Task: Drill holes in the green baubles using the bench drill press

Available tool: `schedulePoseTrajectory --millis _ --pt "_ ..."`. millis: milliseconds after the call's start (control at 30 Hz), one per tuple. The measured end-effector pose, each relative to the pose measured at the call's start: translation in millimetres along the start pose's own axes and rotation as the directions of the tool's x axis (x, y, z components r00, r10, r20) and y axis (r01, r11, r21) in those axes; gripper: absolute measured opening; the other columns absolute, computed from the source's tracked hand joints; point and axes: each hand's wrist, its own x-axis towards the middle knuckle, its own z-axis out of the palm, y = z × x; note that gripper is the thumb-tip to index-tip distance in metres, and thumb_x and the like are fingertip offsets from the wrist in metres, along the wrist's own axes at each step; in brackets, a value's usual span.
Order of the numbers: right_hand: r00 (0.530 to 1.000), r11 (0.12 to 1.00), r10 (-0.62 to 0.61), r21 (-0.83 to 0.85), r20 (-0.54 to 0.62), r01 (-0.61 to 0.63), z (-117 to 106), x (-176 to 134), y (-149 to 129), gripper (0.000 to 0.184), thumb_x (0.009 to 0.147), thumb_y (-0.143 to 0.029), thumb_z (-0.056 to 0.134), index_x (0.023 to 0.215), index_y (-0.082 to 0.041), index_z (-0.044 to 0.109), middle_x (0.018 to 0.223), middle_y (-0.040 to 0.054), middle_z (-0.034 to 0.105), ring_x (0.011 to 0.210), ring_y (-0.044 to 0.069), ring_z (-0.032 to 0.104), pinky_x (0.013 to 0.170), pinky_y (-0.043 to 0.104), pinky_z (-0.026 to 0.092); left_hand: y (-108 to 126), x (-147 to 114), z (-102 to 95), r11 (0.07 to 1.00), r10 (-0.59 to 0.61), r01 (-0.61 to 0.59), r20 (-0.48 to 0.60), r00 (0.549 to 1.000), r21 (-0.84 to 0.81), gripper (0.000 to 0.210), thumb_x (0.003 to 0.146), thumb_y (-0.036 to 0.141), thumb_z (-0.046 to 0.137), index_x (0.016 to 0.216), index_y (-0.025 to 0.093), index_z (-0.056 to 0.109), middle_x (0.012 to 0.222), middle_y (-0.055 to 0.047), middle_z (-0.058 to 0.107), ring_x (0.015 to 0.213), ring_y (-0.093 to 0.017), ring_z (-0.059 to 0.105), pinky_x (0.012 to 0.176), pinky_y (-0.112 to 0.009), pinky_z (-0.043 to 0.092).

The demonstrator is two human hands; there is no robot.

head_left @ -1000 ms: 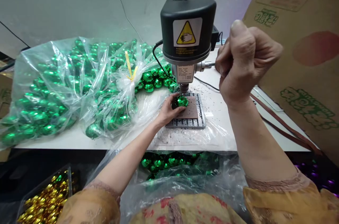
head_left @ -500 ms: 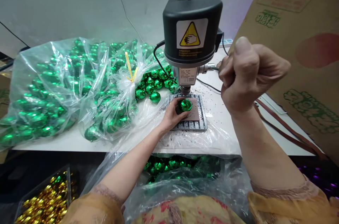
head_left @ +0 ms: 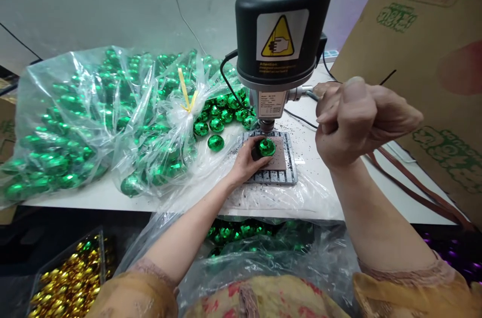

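Observation:
My left hand (head_left: 249, 159) pinches a shiny green faceted ball (head_left: 267, 147) between thumb and fingers. The ball rests on a brown board (head_left: 277, 161) lying over the slotted metal base (head_left: 289, 177) of a small drill press (head_left: 284, 32). Directly above the ball sits the drill chuck (head_left: 267, 126); whether the bit touches the ball is hard to make out. On the right, my right hand (head_left: 357, 120) is closed around the drill press lever (head_left: 309, 91), most of which the fingers hide.
A clear plastic bag (head_left: 86, 122) of green balls, with a yellow tie (head_left: 185, 92), fills the table's left. Loose green balls (head_left: 216, 143) lie beside it. A cardboard box (head_left: 425, 82) stands right, near brown straps (head_left: 417, 190). Below are gold balls (head_left: 70, 278) and more bagged green balls (head_left: 244, 229).
My right hand has come lower on the lever side. The view has shifted slightly. One loose green ball has rolled a little toward the front left. My left hand keeps its ball in place.

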Motion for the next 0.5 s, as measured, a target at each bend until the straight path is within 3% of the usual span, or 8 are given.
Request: schedulePoseTrajectory --millis 100,200,400,500 --pt "0.996 0.995 -0.085 -0.048 -0.027 0.084 -1.6 -6.1 7.3 0.046 0.088 -0.028 0.057 0.046 -0.019 0.04 0.042 -0.0054 0.035 0.04 0.005 0.039 0.048 0.027 0.04 1.5 0.1 -0.5 1.0 -0.003 0.003 -0.001 1.0 0.003 0.055 0.08 0.034 0.078 0.128 0.02 0.055 0.121 -0.009 0.067 0.114 -0.028 0.063 0.1 -0.044 0.051" --pt "0.994 0.99 -0.095 -0.106 -0.047 0.089 -3.9 -11.0 12.4 0.049 0.088 -0.034 0.058 0.045 -0.019 0.038 0.042 -0.0053 0.035 0.04 0.005 0.037 0.047 0.027 0.039 2.3 -0.2 0.2 1.0 -0.004 0.004 -0.001 1.0 0.014 0.054 0.081 0.034 0.077 0.128 0.02 0.054 0.121 -0.009 0.067 0.115 -0.028 0.063 0.101 -0.044 0.051" --pt "0.982 0.983 -0.178 -0.064 -0.064 0.174 -4.8 -14.2 15.1 0.049 0.086 -0.026 0.059 0.043 -0.018 0.035 0.04 -0.0064 0.036 0.038 0.004 0.039 0.05 0.028 0.044 0.6 -0.6 1.5 1.0 -0.004 0.003 -0.003 1.0 -0.005 0.056 0.081 0.034 0.077 0.129 0.02 0.054 0.123 -0.01 0.066 0.117 -0.029 0.062 0.104 -0.045 0.05" --pt "0.981 0.98 -0.18 -0.095 -0.073 0.173 -7.1 -18.3 23.2 0.054 0.086 -0.035 0.058 0.043 -0.018 0.031 0.04 -0.0054 0.035 0.039 0.005 0.039 0.051 0.03 0.044 0.7 0.1 1.1 1.0 -0.012 0.012 -0.001 1.0 -0.006 0.056 0.08 0.033 0.078 0.128 0.02 0.054 0.122 -0.01 0.066 0.117 -0.029 0.062 0.104 -0.045 0.05"
